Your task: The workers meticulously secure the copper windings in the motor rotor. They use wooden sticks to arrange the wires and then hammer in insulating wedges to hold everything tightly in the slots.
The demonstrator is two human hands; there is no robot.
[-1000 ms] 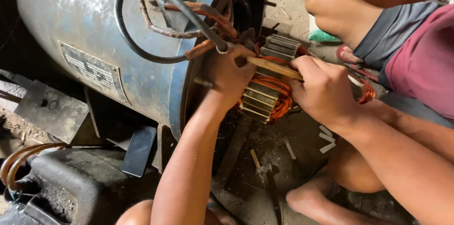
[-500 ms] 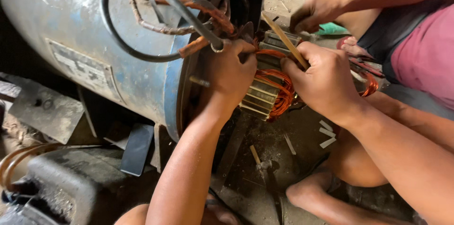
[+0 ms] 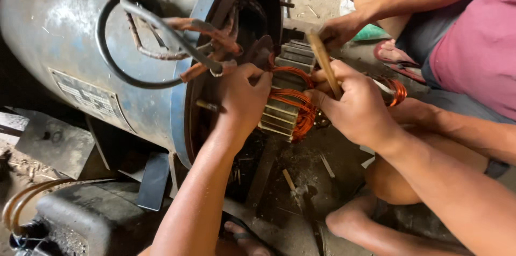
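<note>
A big blue motor housing (image 3: 80, 57) lies on its side with its end open. A laminated metal core (image 3: 279, 113) wound with orange copper wire (image 3: 293, 100) juts out of that opening. My left hand (image 3: 242, 97) reaches up from below and grips the core's near edge. My right hand (image 3: 357, 108) comes in from the right, closed around a wooden stick (image 3: 321, 59) that stands nearly upright against the copper coils. Another person's hand (image 3: 336, 30) rests on the far side of the core.
Black cables (image 3: 145, 14) and sleeved copper leads (image 3: 207, 33) hang over the housing's mouth. The other person, in a pink shirt (image 3: 478, 46), squats at the right with a bare foot (image 3: 349, 221) on the dirty floor. A dark machine part (image 3: 80, 218) sits lower left.
The wooden stick has swung from lying flat across the core to nearly upright in my right hand. The other person's hand has come down to the core. My left hand stays put.
</note>
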